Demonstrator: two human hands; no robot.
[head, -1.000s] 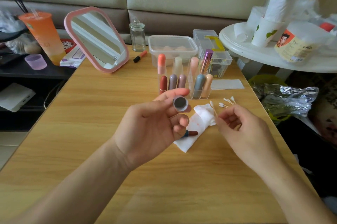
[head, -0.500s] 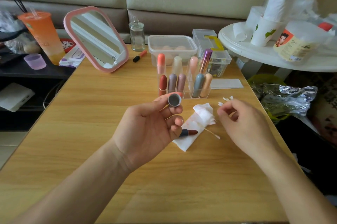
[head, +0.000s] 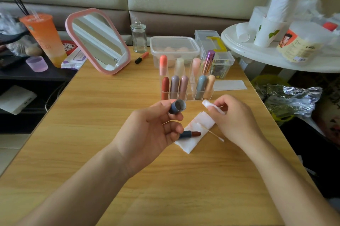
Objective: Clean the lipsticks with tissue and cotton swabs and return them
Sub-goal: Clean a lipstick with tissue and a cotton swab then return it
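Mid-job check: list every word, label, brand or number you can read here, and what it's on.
No text reads clearly enough to quote.
Orange cup: pale print on its side, too blurred.
Wipes pack: purple label, too blurred.
White tub: cartoon face and lines of print, too small.
Mirror: small round mark near its lower corner, too small.
Lipsticks in the rack: no lettering visible.

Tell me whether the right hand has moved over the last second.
Yes. The right hand has shifted left and farther from the person, closer to the clear lipstick organizer, and now pinches a corner of the tissue.
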